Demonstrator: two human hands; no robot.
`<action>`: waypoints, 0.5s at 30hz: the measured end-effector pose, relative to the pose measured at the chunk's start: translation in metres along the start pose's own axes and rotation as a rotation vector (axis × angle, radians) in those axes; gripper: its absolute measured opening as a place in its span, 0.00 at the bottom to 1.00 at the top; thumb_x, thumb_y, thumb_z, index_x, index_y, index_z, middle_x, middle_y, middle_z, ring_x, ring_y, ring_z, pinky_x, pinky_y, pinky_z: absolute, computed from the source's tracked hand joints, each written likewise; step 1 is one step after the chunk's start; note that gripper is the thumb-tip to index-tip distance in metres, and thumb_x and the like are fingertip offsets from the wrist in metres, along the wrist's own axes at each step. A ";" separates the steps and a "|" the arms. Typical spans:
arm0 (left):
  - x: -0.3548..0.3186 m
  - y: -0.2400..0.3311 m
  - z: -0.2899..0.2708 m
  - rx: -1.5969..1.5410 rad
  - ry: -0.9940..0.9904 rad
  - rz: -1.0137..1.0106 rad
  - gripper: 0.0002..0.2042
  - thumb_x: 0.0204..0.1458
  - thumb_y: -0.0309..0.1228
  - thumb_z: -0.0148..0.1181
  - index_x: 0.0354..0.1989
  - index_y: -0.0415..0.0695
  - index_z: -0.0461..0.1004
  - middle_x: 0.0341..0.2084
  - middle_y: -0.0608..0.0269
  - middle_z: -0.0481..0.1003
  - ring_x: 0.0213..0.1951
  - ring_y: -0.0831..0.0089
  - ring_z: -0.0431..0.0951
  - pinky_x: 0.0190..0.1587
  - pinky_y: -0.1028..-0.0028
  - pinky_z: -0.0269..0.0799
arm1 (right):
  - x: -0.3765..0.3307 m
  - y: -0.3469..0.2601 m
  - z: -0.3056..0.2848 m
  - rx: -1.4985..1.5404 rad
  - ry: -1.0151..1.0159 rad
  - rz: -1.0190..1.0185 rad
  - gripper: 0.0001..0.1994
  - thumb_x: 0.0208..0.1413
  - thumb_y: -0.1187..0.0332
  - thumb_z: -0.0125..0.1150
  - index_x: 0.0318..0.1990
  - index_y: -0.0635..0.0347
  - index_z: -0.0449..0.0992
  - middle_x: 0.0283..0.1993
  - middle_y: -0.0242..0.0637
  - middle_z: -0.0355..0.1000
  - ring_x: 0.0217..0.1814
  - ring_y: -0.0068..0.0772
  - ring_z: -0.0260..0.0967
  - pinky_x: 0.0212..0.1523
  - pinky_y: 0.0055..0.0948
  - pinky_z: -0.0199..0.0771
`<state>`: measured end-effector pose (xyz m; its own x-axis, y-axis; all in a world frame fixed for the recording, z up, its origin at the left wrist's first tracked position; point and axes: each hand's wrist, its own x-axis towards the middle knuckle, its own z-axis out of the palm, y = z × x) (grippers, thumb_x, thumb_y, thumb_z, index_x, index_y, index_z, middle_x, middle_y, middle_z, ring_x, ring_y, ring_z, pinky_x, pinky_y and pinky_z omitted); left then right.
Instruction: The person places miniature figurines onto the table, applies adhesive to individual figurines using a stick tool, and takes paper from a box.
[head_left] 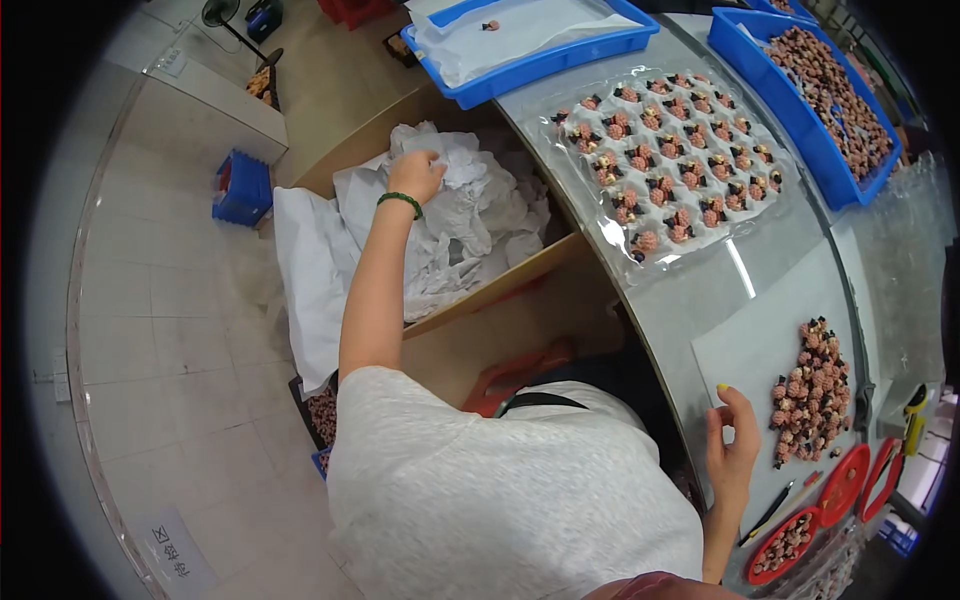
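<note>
My left hand (418,177), with a green bracelet at the wrist, reaches over crumpled white paper (465,215) in a cardboard box (500,282). Its fingers look loosely bent and apart, with nothing clearly gripped. My right hand (735,445) hovers at the table's near edge, fingers curved and apart, holding nothing; a yellow spot shows on one fingertip. Nearest to it are a white sheet (745,345) and a heap of small pink, knobbly pieces with dark parts (812,395). Farther along the table, a white moulded tray (665,185) on clear plastic holds rows of similar pieces.
A blue tray (460,92) lined with white paper stands beyond the box. Another blue tray (745,65) at the far right is full of small pieces. Red dishes (843,485), a black pen-like tool (768,512) and a yellow-black cutter (914,420) lie at the right.
</note>
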<state>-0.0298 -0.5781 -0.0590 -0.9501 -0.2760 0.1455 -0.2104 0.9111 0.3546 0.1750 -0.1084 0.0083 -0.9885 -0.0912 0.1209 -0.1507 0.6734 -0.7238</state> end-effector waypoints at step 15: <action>0.009 -0.046 0.050 0.176 0.030 0.265 0.27 0.35 0.30 0.63 0.49 0.56 0.64 0.49 0.60 0.64 0.53 0.59 0.60 0.49 0.57 0.59 | 0.003 -0.011 0.017 -0.004 -0.036 -0.007 0.12 0.45 0.81 0.54 0.40 0.65 0.69 0.31 0.39 0.68 0.26 0.27 0.64 0.28 0.22 0.65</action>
<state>-0.0407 -0.6071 -0.1199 -0.9706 -0.0283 0.2392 0.0045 0.9908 0.1354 0.1733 -0.1284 0.0050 -0.9873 -0.1222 0.1011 -0.1574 0.6757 -0.7202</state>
